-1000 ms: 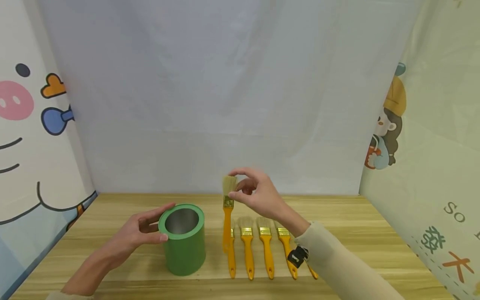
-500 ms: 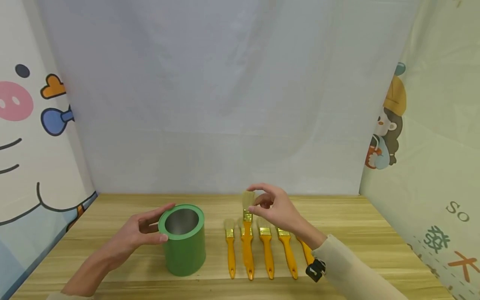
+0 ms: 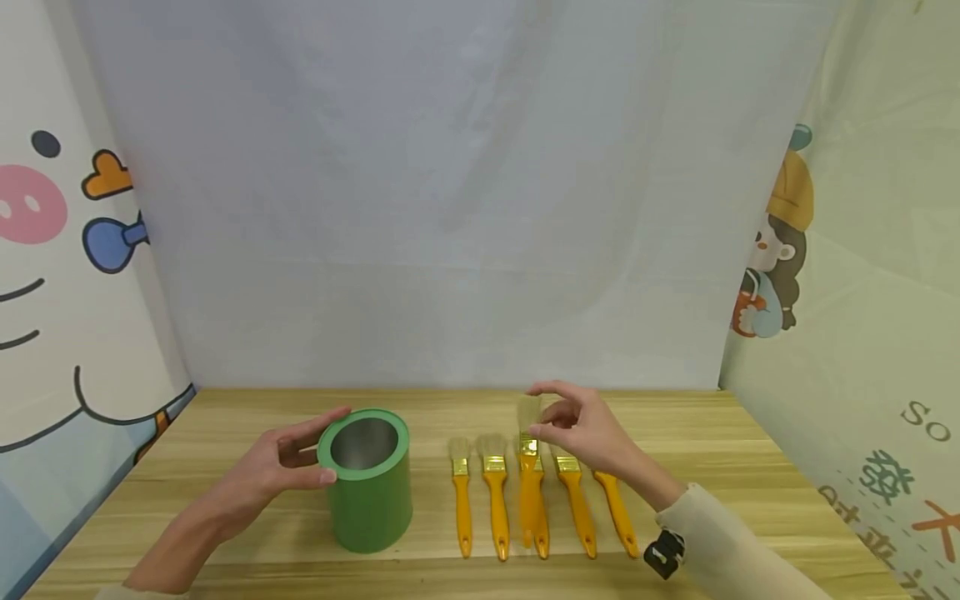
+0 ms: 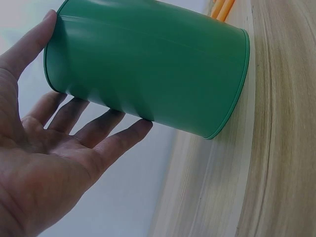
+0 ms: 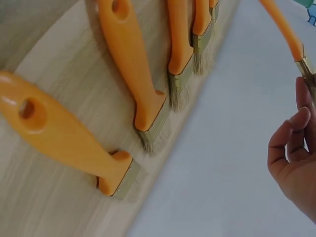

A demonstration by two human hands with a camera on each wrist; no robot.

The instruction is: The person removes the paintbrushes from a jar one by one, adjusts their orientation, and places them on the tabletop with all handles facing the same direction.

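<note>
The left hand holds the left side of a green can, with its thumb and fingertips spread around the upper wall. Seen from the left wrist, the can stands on the wood and the palm stays clear of its wall. The right hand pinches a paintbrush near its metal band, bristles up and orange handle hanging down. This paintbrush hangs over the middle of a row of several paintbrushes lying on the table. In the right wrist view, the held paintbrush is partly cut off.
A wood-grain table carries everything. The row's leftmost paintbrush lies just right of the can; its rightmost paintbrush lies under the right forearm. A pale curtain hangs behind, with printed sheets on both sides.
The right hand has moved right and lower with the paintbrush, from over the row's left end to over its middle. The left hand and can have stayed in place.
</note>
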